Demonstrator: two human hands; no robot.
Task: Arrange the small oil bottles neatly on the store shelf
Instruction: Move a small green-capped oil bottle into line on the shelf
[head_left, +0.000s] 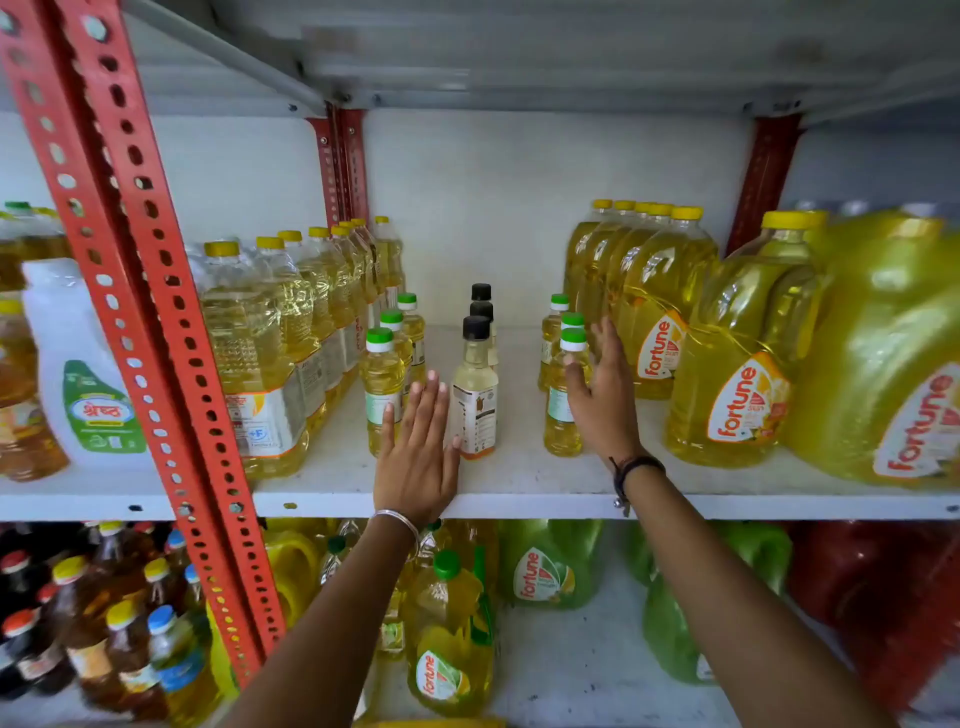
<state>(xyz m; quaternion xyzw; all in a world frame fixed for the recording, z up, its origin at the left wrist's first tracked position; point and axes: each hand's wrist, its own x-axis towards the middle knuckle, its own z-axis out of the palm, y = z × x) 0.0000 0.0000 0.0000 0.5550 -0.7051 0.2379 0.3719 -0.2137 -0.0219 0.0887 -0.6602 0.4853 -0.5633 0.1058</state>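
Note:
Three rows of small oil bottles stand front to back on the white shelf (519, 483). The left row (382, 384) has green caps, the middle row (474, 395) black caps, the right row (560, 410) green caps. My left hand (415, 457) is flat with fingers apart, between the left and middle rows, its side against the front left bottle. My right hand (602, 395) is flat against the right side of the front right bottle, fingers extended. Neither hand grips a bottle.
Tall yellow-capped oil bottles (270, 338) line the left of the shelf. Large Fortune jugs (727, 374) crowd the right. A red perforated upright (156, 322) crosses in front at left. The lower shelf holds more bottles and jugs (550, 566).

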